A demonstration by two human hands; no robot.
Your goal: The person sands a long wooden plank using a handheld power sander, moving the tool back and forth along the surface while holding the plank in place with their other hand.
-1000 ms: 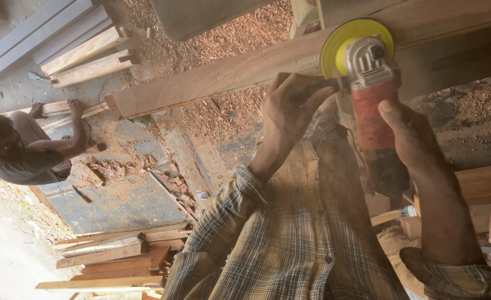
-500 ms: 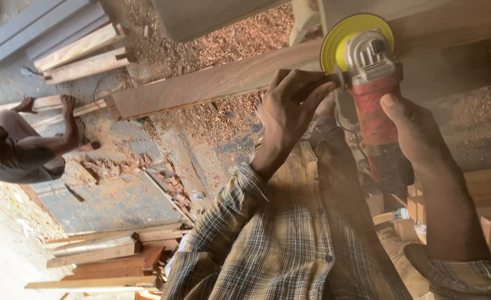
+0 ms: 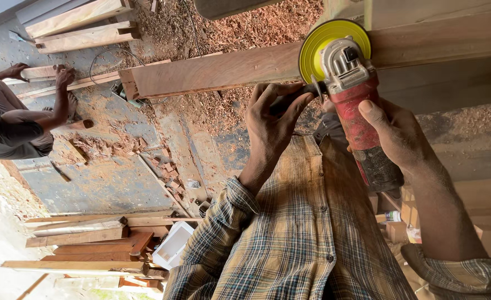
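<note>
Angle grinder [image 3: 348, 83]: red body, grey gear head, yellow-green disc [image 3: 316, 45] set against the face of the long plank [image 3: 228, 69]. Grinder sits at mid-length of the plank, just off its lower edge in the head view.

Right hand [image 3: 392, 133]: grip closed round the red barrel behind the gear head, thumb laid along the body.

Left hand [image 3: 270, 119]: grip wrapped on the black side handle [image 3: 306, 91], fingers curled, thumb beside it.

Judgement on doing this step well: keep both grips firm, hold the disc at a shallow tilt to the plank, travel along the grain with light even pressure, keep the plaid sleeve [image 3: 217, 233] and the cable away from the disc.

Beyond the plank's far end, another person [image 3: 17, 119] crouches with a hand on a separate board; sawdust [image 3: 223, 33] lies thick behind the plank; stacked offcuts [image 3: 90, 244] lie well below it.

Not resolved: the contact patch is hidden behind the disc; whether the disc is spinning probably cannot be told here. The grinder's tail and cable are cut off by the right forearm.
</note>
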